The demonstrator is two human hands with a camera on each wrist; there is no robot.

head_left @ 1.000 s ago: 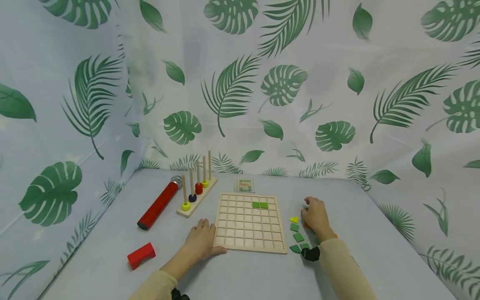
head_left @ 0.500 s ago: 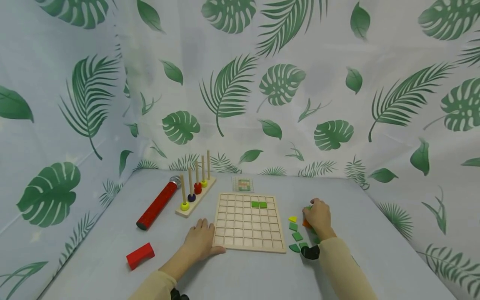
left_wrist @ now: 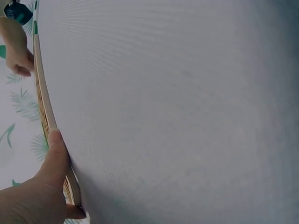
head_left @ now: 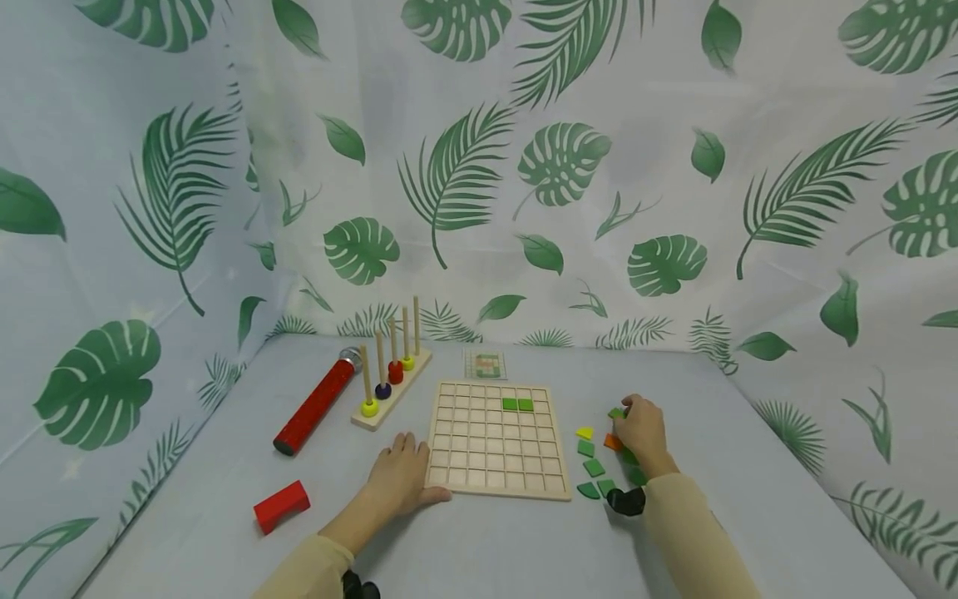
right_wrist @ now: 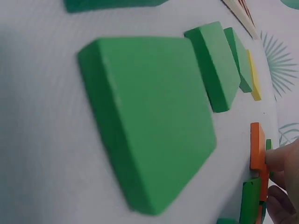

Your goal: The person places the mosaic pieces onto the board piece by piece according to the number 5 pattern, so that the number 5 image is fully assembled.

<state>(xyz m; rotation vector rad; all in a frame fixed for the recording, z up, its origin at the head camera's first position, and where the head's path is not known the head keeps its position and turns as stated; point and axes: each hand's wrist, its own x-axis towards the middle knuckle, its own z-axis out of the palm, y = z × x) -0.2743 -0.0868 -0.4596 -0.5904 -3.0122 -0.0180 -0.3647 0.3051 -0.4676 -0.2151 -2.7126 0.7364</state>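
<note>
My left hand (head_left: 398, 478) lies at the near left corner of a wooden grid board (head_left: 479, 481), fingers along its left side. In the left wrist view the thumb (left_wrist: 55, 149) touches the board's edge. Two green squares (head_left: 517, 404) sit side by side in the far rows. Right of the board, my right hand (head_left: 642, 430) reaches over loose tiles, fingers bent, fingertips right at a green tile (head_left: 616, 413). I cannot tell whether they pinch it. An orange tile (head_left: 613, 442) lies just below the fingers; the hand partly hides more green tiles.
A yellow tile (head_left: 585, 433) and several green tiles (head_left: 594, 467) lie between board and right hand. At left are a red microphone (head_left: 318, 405), a peg stand with rings (head_left: 404, 378) and a red block (head_left: 281, 507). A patterned card (head_left: 486, 364) lies behind the board.
The right hand has moved slightly right, uncovering the orange tile and the green tile at its fingertips. The left hand stays at the board's corner.
</note>
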